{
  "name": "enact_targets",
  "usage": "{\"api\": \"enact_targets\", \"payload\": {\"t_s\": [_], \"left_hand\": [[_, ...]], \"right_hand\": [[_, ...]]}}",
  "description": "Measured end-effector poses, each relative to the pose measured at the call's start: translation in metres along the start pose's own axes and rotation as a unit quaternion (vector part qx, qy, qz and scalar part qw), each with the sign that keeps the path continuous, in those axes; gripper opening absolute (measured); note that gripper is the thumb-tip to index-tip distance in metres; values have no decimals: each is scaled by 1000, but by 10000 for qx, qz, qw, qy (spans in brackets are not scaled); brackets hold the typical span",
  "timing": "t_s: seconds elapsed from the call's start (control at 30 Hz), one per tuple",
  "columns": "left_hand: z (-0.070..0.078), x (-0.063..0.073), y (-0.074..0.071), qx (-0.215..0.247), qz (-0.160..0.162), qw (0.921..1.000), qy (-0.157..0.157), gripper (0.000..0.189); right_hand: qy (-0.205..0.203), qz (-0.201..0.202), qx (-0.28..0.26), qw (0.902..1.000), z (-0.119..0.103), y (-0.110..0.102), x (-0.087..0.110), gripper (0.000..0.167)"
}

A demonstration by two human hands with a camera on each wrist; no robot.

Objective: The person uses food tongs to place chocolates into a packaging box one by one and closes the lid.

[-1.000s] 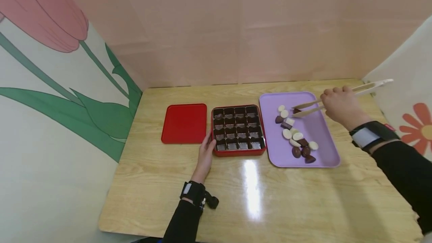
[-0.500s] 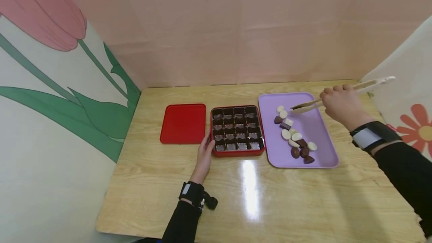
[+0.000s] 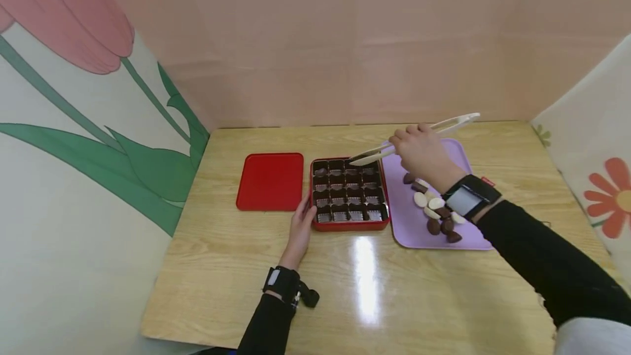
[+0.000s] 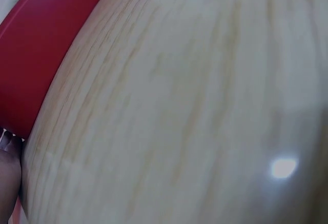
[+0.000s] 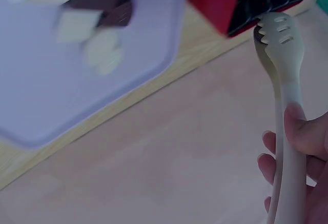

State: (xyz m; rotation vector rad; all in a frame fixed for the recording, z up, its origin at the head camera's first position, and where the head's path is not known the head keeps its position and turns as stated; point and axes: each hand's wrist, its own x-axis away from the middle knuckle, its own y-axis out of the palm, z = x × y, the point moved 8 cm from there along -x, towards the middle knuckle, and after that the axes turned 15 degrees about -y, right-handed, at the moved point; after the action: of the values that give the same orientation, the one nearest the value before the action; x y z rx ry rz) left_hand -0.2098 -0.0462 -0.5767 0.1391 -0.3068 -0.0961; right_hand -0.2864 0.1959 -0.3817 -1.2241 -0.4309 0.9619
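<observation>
In the head view, the red box [image 3: 351, 226] stands on the table [image 3: 212, 284], between the red lid [image 3: 270, 182] on its left and the purple tray [image 3: 403, 230] on its right. The left hand [image 3: 298, 233] lies with rather straight fingers against the left side of the box, as if to steady it. The right hand [image 3: 425, 153] is wrapped around the white tongs [image 3: 455, 121], whose tips are over the far row of compartments (over exactly which one, I cannot tell). The remaining chocolates [image 3: 434, 227] lie on the tray, partly behind the right arm.

In the left wrist view, one sees mostly the table and the red wall of the box, with a small part of the hand touching its corner.

In the right wrist view, the thumb and fingers squeeze the tongs, and a dark piece [image 5: 258, 35] seems to be between their tips, at the edge of the box. I judge that the step is placing this piece; the next move calls for lowering it into a compartment, then loosening the squeeze gently.
</observation>
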Motion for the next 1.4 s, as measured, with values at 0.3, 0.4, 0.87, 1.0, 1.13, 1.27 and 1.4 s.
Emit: {"api": "enact_targets", "payload": {"t_s": [0.3, 0.4, 0.87, 1.0, 1.13, 1.27, 1.4], "left_hand": [[17, 10, 10, -40, -136, 9999, 18, 50], [18, 12, 10, -109, -142, 9998, 7, 50], [18, 9, 11, -95, -157, 9998, 31, 50], [20, 10, 11, -137, -140, 9998, 76, 50], [21, 12, 12, -246, -152, 9996, 64, 50], [22, 11, 9, -249, -128, 9996, 101, 50], [15, 6, 3, -232, -107, 9997, 32, 51]], "right_hand": [[-265, -113, 359, 9989, -32, 16, -47, 16], [-261, -261, 381, 9986, -35, 21, -53, 20], [-133, -709, 255, 9971, -32, 22, -49, 40], [-128, -604, 155, 9980, -28, 19, -41, 40], [-25, -361, -65, 9993, -18, 13, -19, 38], [191, -224, -249, 9993, -4, 5, 13, 41], [439, 72, -185, 9988, 9, 0, 51, 37]]}}
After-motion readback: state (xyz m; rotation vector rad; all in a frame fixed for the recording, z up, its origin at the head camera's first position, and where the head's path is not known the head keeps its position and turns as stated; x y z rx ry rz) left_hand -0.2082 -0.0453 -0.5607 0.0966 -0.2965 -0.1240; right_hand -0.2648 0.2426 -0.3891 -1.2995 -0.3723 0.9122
